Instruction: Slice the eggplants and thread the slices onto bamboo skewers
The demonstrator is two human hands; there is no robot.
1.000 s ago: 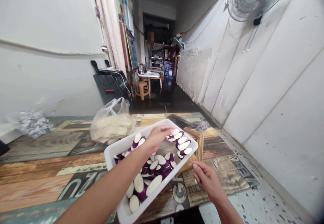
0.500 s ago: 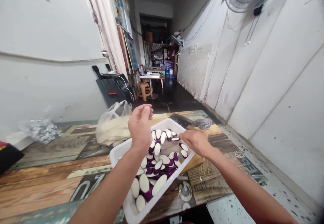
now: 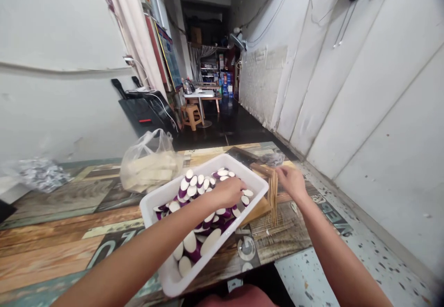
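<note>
A white plastic tray [image 3: 204, 279] holds many cut eggplant pieces [image 3: 190, 242] with white faces and purple skin. My left hand [image 3: 229, 192] reaches over the tray, its fingers bent down and closed among the pieces near the right side. What its fingertips hold, if anything, is hidden. Right of the tray lies a bunch of thin bamboo skewers [image 3: 273, 205]. My right hand [image 3: 292, 182] is at their far ends, thumb and fingers pinched on a skewer.
A knife [image 3: 243, 155] with a wooden handle lies behind the tray, beside a crumpled grey plastic bag [image 3: 274, 159]. A clear bag of pale strips [image 3: 149, 168] stands at the tray's far left. Silvery packets [image 3: 45, 174] lie on the table's left.
My left hand has come down from above the tray's far edge into the eggplant pieces. My right hand has left the tray's right edge and moved right to the skewers. The view has shifted slightly.
</note>
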